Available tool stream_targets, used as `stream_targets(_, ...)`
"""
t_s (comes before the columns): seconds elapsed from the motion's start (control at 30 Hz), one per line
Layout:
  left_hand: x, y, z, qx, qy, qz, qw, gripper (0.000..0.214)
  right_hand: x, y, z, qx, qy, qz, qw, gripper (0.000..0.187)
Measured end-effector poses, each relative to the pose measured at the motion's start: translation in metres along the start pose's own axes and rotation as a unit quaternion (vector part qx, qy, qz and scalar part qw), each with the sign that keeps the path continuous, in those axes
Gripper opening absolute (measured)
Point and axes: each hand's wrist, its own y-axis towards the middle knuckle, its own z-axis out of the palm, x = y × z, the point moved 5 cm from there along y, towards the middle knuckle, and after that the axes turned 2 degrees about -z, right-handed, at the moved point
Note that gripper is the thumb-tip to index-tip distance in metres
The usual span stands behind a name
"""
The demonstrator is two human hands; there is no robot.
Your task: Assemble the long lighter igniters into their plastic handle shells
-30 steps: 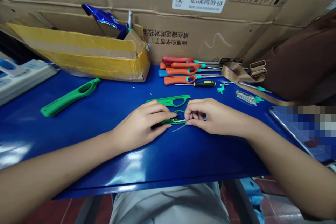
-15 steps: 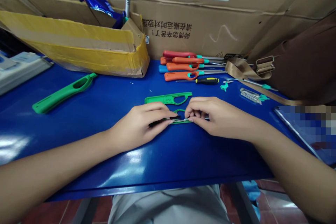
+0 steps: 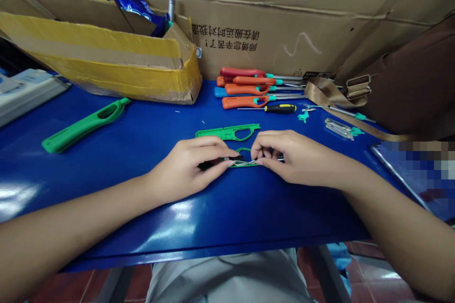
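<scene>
A green lighter handle half [image 3: 245, 150] lies on the blue table between my hands, partly covered by them. My left hand [image 3: 190, 161] is closed over its left end, thumb and fingers pinching a small black part [image 3: 236, 157]. From the right, my right hand [image 3: 287, 157] pinches the thin pale wires [image 3: 246, 163] that run across the handle half. A short metal tube shows under my right fingers. Just behind lies another green handle half [image 3: 227, 132], hollow side up. My fingers hide most of the inner parts.
Several gas lighters [image 3: 247, 102] lie behind, beside a black-yellow screwdriver [image 3: 280, 109]. Small metal and teal parts [image 3: 339, 129] and a brown strap [image 3: 320, 91] are on the right. A green handle [image 3: 85, 125] and a yellow-taped carton [image 3: 142, 71] occupy the left.
Both hands stay almost in place over the green handle half. The pale wires between my fingertips have shifted slightly and look more bent. The other things have not moved.
</scene>
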Motion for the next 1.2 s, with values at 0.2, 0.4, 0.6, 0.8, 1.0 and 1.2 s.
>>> stream_targets(0.2, 0.0015, 0.001, 0.0001, 0.0, -0.005, -0.004, 1.0, 0.019, 0.0022, -0.0004, -0.0012, -0.007, 0.004, -0.012, 1.0, 0.017)
stream_targets(0.4, 0.0028, 0.0007, 0.0006, 0.012, 0.006, -0.006, 1.0, 0.02, 0.0059, -0.0022, -0.0006, -0.009, -0.008, -0.026, 1.0, 0.016)
stream_targets(0.6, 0.0028, 0.0001, 0.0007, 0.017, 0.012, -0.004, 1.0, 0.02, 0.01, -0.0019, 0.0026, 0.005, -0.032, -0.054, 0.998, 0.011)
stream_targets(0.8, 0.0037, 0.0003, 0.0015, 0.017, 0.016, -0.008, 1.0, 0.021, 0.003, -0.0022, -0.0032, 0.017, 0.078, -0.007, 0.997, 0.005)
stream_targets(1.0, 0.0058, -0.0001, 0.0021, 0.022, 0.013, -0.027, 0.999, 0.021, 0.0007, -0.001, -0.0014, 0.0, 0.095, 0.01, 0.995, 0.007)
stream_targets(1.2, 0.0058, -0.0016, 0.0019, 0.023, 0.002, -0.028, 0.999, 0.021, 0.0037, 0.0012, 0.0025, -0.014, 0.03, -0.015, 0.999, 0.018)
